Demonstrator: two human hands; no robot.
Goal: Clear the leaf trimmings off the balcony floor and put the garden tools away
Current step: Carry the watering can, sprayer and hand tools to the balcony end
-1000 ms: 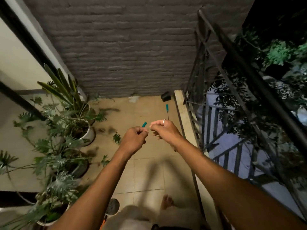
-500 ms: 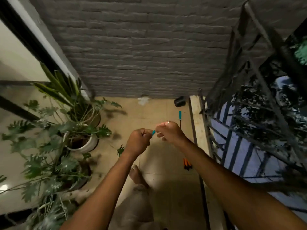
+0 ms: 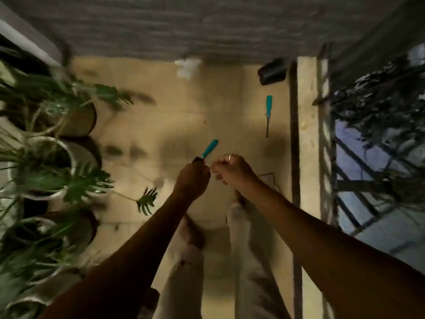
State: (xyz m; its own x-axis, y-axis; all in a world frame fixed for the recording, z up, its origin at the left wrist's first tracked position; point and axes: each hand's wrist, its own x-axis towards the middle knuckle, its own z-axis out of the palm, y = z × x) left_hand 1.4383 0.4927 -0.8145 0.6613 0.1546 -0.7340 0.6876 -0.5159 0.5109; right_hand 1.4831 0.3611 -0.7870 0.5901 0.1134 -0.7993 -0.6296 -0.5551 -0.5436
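- Gripping a teal-handled tool (image 3: 209, 148), the left hand (image 3: 193, 178) aims it toward 1 o'clock.
- Beside it the right hand (image 3: 232, 169) is curled; whether it holds anything is unclear.
- At 1 o'clock, a second teal tool (image 3: 268, 109) lies on the floor (image 3: 161, 125).

The tiled floor (image 3: 161, 125) carries a teal-handled tool (image 3: 268, 107); beyond it a black object (image 3: 272, 71), to its left a white scrap (image 3: 187, 66) and pots (image 3: 82, 122)

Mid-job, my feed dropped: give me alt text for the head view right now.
A person's left hand grips a teal-handled tool over the tiled balcony floor, the curled right hand close beside it. A second teal-handled tool lies on the floor ahead near the railing; potted plants line the left side.
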